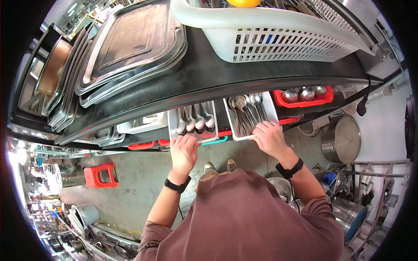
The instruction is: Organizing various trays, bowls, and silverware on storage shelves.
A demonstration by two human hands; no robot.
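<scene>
My left hand [184, 150] grips the front edge of a white plastic tray [211, 137] on the shelf below the black top. Metal spoons [200, 123] lie in it side by side, bowls towards me. My right hand [269, 137] holds the front right corner of a second white tray [270, 109], which sits slightly angled. Spoons and other thin-handled metal cutlery [241, 119] fill that one, with spoon bowls at the far end. Both trays jut out past the upper shelf edge, a gap between them. The upper shelf hides their far ends.
Stacked metal trays [130, 39] and a white perforated basket [222, 42] stand on the black upper shelf [196, 71]. Below, a red basket [302, 103] holds rounded metal utensils. A red stool [102, 175] stands left on the floor; a large metal pot [343, 139] is at right.
</scene>
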